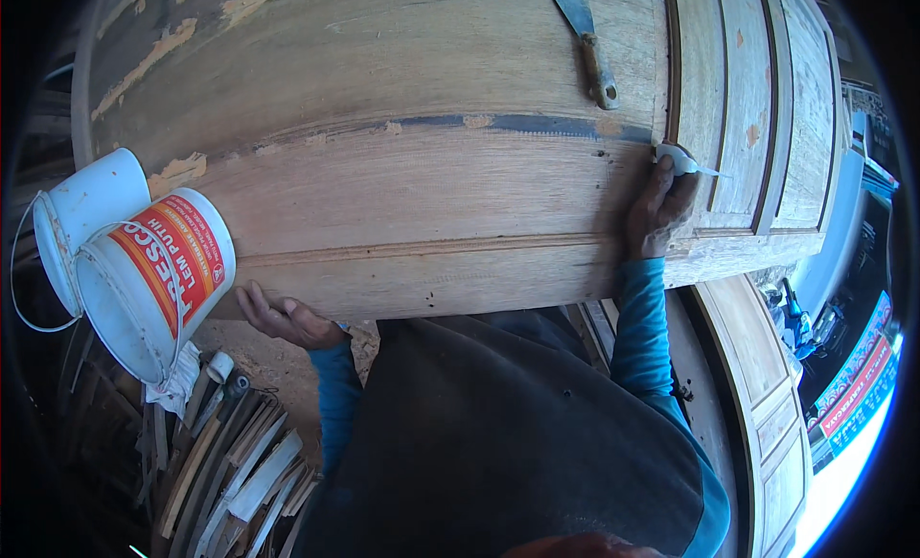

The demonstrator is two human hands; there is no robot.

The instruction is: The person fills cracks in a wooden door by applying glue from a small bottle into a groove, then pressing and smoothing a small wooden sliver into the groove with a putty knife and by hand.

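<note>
A large wooden door panel (431,203) lies in front of me, with patches of pale filler (180,168) and a dark strip across it. My right hand (661,210) is closed around a small white bottle (677,158), whose thin pointed nozzle points right, close to a moulding groove. Most of the bottle's body is hidden by my fingers. At the near left edge of the door rests my left hand (287,318), fingers apart and grasping nothing. Beyond my right hand lies a putty knife (596,67) with a worn handle.
Two white buckets with wire handles, a plain one (105,189) and one with a red-orange label (177,261), stand at the left. Below them are stacked wood offcuts (235,462). Another panelled door (757,357) leans at the lower right, near a motorbike (800,318).
</note>
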